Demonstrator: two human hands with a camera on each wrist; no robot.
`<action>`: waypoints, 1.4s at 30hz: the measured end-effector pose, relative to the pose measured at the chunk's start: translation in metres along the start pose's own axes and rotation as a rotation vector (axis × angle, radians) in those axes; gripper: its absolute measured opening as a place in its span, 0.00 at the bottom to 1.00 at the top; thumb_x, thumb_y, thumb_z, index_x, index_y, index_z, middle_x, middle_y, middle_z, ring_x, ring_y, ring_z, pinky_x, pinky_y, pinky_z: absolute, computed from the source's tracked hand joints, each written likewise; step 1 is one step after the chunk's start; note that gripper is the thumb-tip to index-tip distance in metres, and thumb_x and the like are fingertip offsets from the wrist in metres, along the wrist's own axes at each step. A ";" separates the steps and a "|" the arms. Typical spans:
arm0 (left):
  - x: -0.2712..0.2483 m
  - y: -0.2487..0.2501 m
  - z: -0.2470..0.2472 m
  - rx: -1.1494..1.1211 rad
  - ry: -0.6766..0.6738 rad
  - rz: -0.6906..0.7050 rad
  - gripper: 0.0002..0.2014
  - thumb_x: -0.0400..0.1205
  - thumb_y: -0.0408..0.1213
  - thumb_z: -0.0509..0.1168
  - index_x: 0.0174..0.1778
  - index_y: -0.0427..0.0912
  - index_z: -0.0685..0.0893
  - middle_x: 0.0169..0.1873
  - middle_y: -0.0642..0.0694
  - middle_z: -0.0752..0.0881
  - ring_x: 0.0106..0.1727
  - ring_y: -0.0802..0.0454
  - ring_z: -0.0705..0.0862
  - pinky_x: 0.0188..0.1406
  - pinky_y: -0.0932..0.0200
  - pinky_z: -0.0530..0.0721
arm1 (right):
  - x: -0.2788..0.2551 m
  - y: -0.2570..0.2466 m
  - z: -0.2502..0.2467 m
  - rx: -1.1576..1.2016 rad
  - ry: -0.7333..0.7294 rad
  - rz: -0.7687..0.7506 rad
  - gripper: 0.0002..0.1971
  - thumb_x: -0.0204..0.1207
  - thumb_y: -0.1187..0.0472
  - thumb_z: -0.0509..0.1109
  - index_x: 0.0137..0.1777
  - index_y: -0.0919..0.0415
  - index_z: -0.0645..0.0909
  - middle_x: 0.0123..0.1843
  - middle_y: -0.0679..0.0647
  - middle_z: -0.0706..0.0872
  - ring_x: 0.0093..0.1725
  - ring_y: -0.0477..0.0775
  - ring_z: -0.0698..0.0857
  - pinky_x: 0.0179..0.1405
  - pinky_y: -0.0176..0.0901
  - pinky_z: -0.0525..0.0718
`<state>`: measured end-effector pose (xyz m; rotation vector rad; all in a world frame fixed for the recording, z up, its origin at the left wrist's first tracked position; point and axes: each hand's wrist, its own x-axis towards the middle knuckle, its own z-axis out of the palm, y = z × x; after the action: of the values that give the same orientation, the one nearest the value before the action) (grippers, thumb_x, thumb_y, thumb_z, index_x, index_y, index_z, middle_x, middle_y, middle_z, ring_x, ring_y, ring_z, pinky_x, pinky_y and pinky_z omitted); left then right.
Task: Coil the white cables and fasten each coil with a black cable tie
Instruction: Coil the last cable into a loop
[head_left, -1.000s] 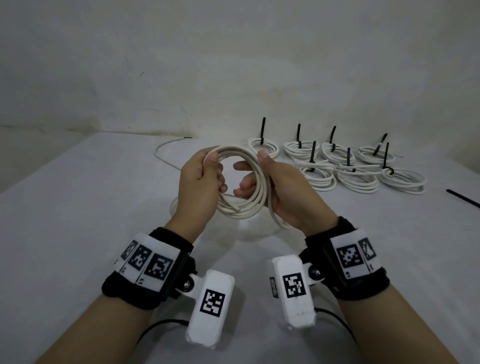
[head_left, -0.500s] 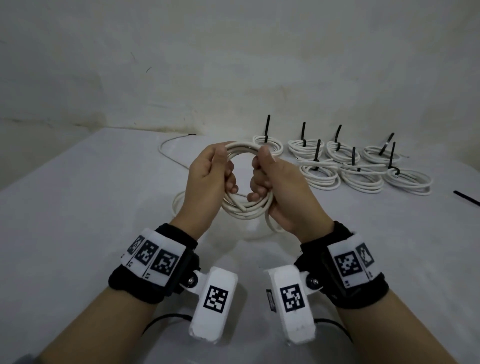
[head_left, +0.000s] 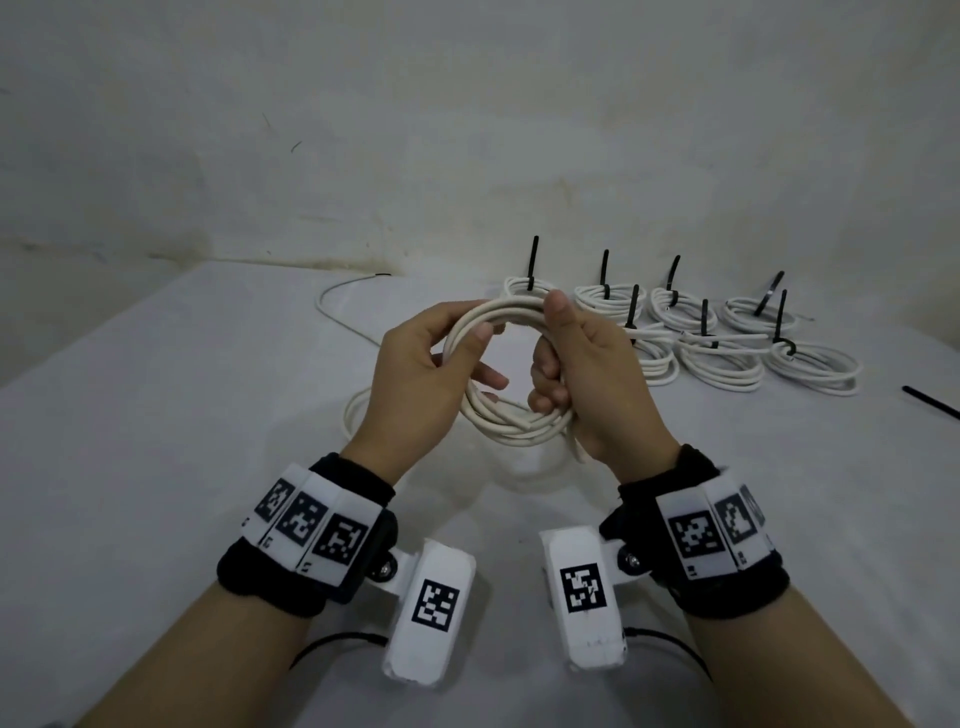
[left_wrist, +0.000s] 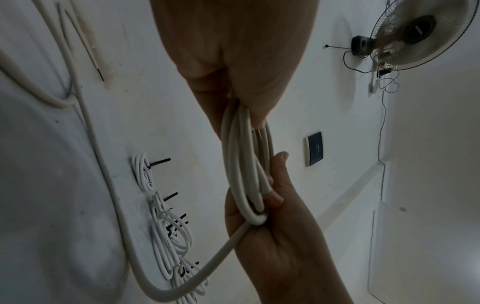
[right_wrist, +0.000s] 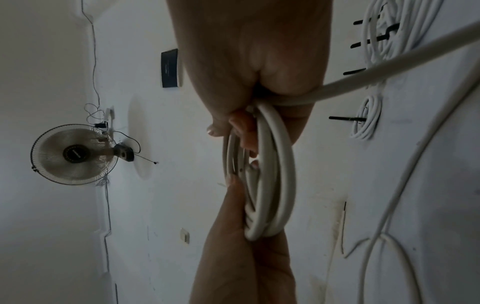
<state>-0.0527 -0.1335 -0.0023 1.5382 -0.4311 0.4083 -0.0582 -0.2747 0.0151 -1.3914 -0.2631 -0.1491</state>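
The coil (head_left: 511, 374) has opened out again: half a second ago both hands had it squeezed narrow with the fists almost meeting, and now the loop is round, as it was 1 second ago. The left hand (head_left: 415, 384) holds the loop at about 9 o'clock, thumb laid over the strands and fingers curled through from behind. The right hand (head_left: 587, 384) clenches the strands at about 3 o'clock, thumb up on the top of the loop. Both hands carry it in the air above the white surface (head_left: 156, 467).

Several turns are gathered, and a cut end shows at about 6 o'clock of the loop. The winding is not finished, though. A loose tail (left_wrist: 124, 226) leaves the right hand, drops to the surface, loops once below the hands and runs off toward 11 o'clock.

My reading is that the squeeze settled the turns, and opening the loop readies it for another wrap of the tail.

At 1 o'clock lie 7 tied coils (head_left: 722, 358), black ties upright. A spare black cable tie (head_left: 930, 401) lies at 3 o'clock, for fastening afterwards.
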 end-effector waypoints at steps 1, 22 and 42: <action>0.000 -0.001 0.000 -0.004 -0.002 0.005 0.08 0.84 0.32 0.63 0.55 0.40 0.85 0.45 0.44 0.88 0.27 0.53 0.87 0.27 0.53 0.87 | 0.000 0.000 0.000 -0.009 0.003 0.032 0.20 0.83 0.47 0.58 0.43 0.62 0.83 0.21 0.53 0.65 0.17 0.46 0.63 0.18 0.36 0.71; -0.002 -0.007 0.015 -0.733 -0.156 -0.861 0.11 0.85 0.32 0.58 0.54 0.30 0.82 0.47 0.37 0.88 0.37 0.53 0.90 0.38 0.65 0.88 | -0.007 -0.016 0.014 0.639 0.243 0.017 0.26 0.79 0.36 0.56 0.29 0.56 0.65 0.17 0.46 0.55 0.14 0.42 0.55 0.13 0.32 0.59; 0.008 0.001 -0.010 -0.013 -0.018 -0.342 0.16 0.89 0.36 0.50 0.51 0.40 0.85 0.43 0.45 0.87 0.43 0.55 0.86 0.39 0.68 0.85 | 0.000 0.008 0.010 0.074 0.306 0.133 0.22 0.80 0.44 0.64 0.32 0.58 0.66 0.17 0.46 0.59 0.16 0.46 0.57 0.15 0.34 0.59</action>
<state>-0.0464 -0.1234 0.0021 1.5683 -0.1782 0.1253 -0.0576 -0.2634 0.0091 -1.2877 0.0771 -0.2369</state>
